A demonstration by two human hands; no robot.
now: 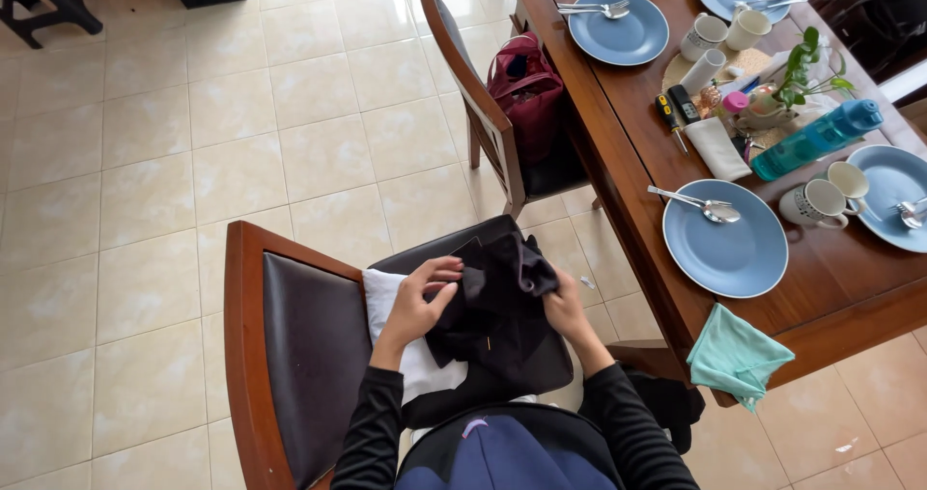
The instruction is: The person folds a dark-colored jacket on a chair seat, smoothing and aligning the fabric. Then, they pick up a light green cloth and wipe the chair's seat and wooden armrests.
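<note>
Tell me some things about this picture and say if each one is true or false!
1. Both hands, the left hand and the right hand, hold a black cloth. True.
2. The cloth is held over a chair seat. True.
3. The plates on the table are red. False: the nearest plate is blue, and so are the others.
4. A white towel lies on the chair seat under the black cloth. True.
5. The teal cloth lies flat on the floor. False: it hangs off the edge of the wooden table.
6. The other chair is bare. False: a dark red bag sits on it.
</note>
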